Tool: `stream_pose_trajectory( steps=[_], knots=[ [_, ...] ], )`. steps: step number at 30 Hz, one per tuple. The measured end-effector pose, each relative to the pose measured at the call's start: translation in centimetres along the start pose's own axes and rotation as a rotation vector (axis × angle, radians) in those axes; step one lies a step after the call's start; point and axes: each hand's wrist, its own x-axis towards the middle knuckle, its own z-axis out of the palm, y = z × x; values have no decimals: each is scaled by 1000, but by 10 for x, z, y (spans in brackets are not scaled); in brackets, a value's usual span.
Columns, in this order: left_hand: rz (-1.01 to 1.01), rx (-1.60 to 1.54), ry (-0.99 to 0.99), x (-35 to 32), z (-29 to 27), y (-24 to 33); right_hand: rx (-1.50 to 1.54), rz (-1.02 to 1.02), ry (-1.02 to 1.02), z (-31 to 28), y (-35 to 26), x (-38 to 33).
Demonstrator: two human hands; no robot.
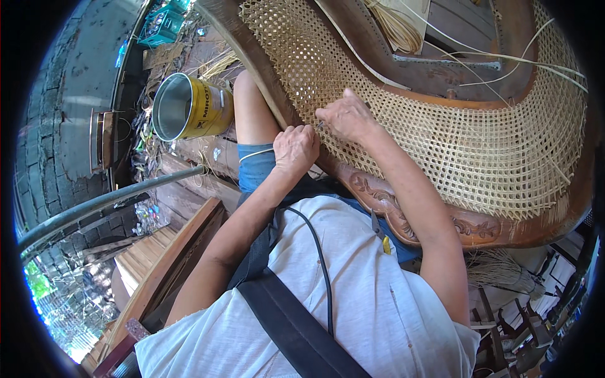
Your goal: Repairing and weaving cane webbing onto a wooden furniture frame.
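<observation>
A carved wooden chair frame with a woven cane panel leans across my lap. My left hand is closed at the frame's near edge, its fingers curled down against the wood. From beside it a pale cane strand runs left over my blue shorts. Just to the right, my right hand rests over the weave's edge. Its fingers are closed around a thin dark metal tool, mostly hidden by the grip, which points toward my left hand. What the left fingers pinch is hidden.
A yellow metal bucket stands left of my knee, with a teal crate beyond. A metal pipe crosses at the left. Coiled cane and loose strands lie at the far right.
</observation>
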Motion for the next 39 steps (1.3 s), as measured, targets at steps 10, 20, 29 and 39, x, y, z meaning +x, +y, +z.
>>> stream_pose_trajectory(
  steps=[10, 20, 29, 39],
  knots=[
    [-135, -123, -164, 7, -20, 0, 70, 169, -82, -1, -10, -6],
    [-128, -59, -196, 6, -4, 1, 302, 462, 113, 20, -24, -24],
    [-115, -35, -194, 9, -2, 0, 488, 713, 185, 26, -44, -30],
    [35, -225, -325, 14, -58, -41, 515, 1228, 344, -15, 24, -65]
  ],
)
